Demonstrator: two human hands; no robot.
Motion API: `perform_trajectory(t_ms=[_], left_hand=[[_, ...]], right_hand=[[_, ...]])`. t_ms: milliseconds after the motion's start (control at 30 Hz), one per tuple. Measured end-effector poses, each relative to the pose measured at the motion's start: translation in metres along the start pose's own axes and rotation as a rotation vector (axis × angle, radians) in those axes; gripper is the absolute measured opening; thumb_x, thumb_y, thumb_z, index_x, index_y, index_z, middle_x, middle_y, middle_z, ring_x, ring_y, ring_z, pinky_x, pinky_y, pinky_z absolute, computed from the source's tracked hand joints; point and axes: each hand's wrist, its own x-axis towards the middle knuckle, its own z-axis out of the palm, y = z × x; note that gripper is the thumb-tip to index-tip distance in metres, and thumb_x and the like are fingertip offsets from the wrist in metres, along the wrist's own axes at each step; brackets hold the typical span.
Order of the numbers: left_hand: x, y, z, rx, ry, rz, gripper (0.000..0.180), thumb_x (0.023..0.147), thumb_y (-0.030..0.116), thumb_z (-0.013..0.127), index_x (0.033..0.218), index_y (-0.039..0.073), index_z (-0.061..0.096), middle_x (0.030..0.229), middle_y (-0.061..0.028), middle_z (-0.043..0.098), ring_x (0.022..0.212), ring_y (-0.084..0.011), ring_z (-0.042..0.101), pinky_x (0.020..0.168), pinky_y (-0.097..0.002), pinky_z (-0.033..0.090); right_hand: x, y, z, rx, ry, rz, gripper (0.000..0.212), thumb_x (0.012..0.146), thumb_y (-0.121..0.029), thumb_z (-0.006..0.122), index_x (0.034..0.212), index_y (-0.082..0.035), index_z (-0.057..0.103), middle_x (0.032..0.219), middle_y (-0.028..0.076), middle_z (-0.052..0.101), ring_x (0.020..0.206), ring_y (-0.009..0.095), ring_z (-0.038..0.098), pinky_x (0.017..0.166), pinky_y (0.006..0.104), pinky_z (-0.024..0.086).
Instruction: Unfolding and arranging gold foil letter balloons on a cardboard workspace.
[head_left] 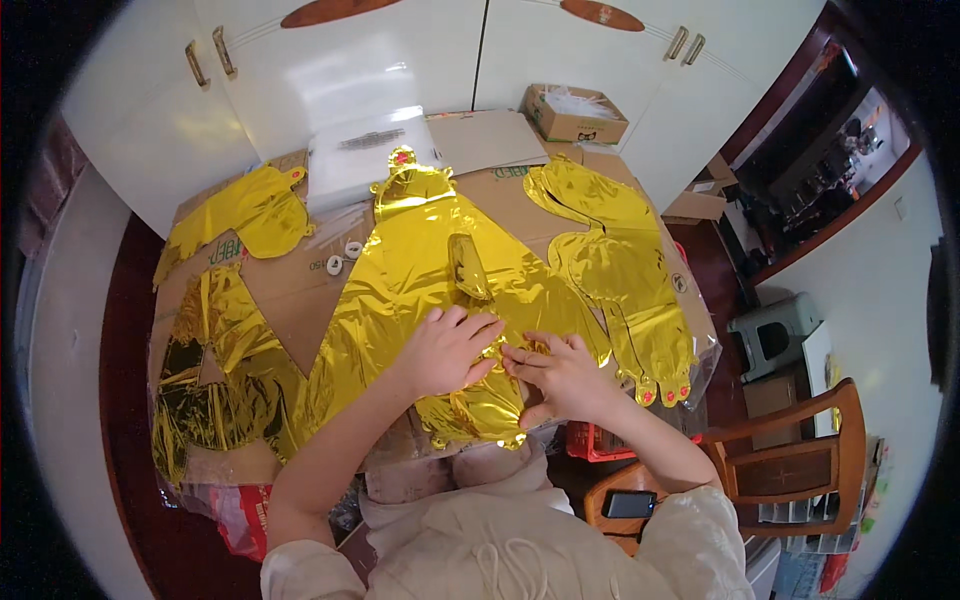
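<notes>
A large flat gold foil balloon (400, 270) lies across the cardboard-covered table in front of me, its shiny skin wrinkled. My left hand (450, 350) rests on its lower middle, with bent fingers closed on a raised fold. Close beside it, my right hand (565, 378) grips the same crumpled area, its thumb lower down on the foil. The fingertips of both hands almost meet. Below them a short gold flap (470, 415) hangs toward the table's near edge. What lies under the fingers is hidden.
More gold foil pieces lie left (225, 370), upper left (265, 215) and right (625, 270). Near the cabinets are a white package (365, 160) and a small cardboard box (575, 115). Two white rolls (343, 258) sit left of centre. A wooden chair (790, 460) holds a phone (630, 503).
</notes>
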Motion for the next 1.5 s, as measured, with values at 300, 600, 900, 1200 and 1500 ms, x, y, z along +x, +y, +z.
perform_trajectory(t_ms=[300, 600, 900, 1200, 1500], left_hand=[[0.001, 0.001, -0.001, -0.037, -0.030, -0.006, 0.052, 0.084, 0.036, 0.064, 0.128, 0.009, 0.055, 0.125, -0.0027, 0.055, 0.102, -0.0234, 0.049, 0.086, -0.0392, 0.039], [0.003, 0.014, -0.006, 0.075, 0.055, 0.025, 0.042, 0.081, 0.027, 0.065, 0.119, 0.010, 0.059, 0.121, -0.0013, 0.058, 0.101, -0.0205, 0.053, 0.083, -0.0373, 0.040], [-0.012, 0.009, -0.002, -0.080, -0.052, -0.027, 0.049, 0.087, 0.027, 0.061, 0.132, 0.010, 0.053, 0.138, -0.0054, 0.051, 0.127, -0.0219, 0.045, 0.097, -0.0405, 0.034], [-0.015, 0.003, 0.007, -0.165, -0.065, -0.029, 0.049, 0.089, 0.024, 0.059, 0.135, 0.009, 0.050, 0.138, -0.0075, 0.050, 0.128, -0.0246, 0.044, 0.100, -0.0441, 0.032], [-0.010, 0.008, 0.003, -0.119, -0.047, -0.021, 0.044, 0.088, 0.023, 0.059, 0.131, 0.016, 0.055, 0.132, -0.0057, 0.054, 0.125, -0.0239, 0.046, 0.098, -0.0440, 0.034]], right_hand=[[-0.001, -0.004, -0.004, -0.031, -0.043, 0.007, 0.082, 0.051, -0.049, 0.081, 0.123, -0.014, 0.064, 0.137, -0.005, 0.054, 0.124, 0.025, 0.047, 0.091, 0.0419, 0.038], [0.000, -0.004, -0.004, -0.037, -0.079, -0.006, 0.087, 0.051, -0.053, 0.080, 0.125, -0.011, 0.061, 0.140, -0.002, 0.051, 0.124, 0.029, 0.045, 0.093, 0.0431, 0.039], [-0.006, 0.002, -0.004, 0.185, -0.037, -0.011, 0.080, 0.063, -0.046, 0.080, 0.130, -0.010, 0.055, 0.142, 0.006, 0.049, 0.132, 0.032, 0.041, 0.104, 0.0472, 0.035], [-0.008, -0.005, 0.030, 0.154, 0.143, -0.013, 0.063, 0.086, -0.047, 0.063, 0.135, -0.008, 0.051, 0.142, 0.010, 0.049, 0.133, 0.029, 0.042, 0.106, 0.0465, 0.032], [-0.009, -0.007, 0.031, 0.096, 0.140, -0.005, 0.063, 0.086, -0.049, 0.062, 0.136, -0.010, 0.052, 0.140, 0.008, 0.050, 0.133, 0.028, 0.042, 0.107, 0.0464, 0.032]])
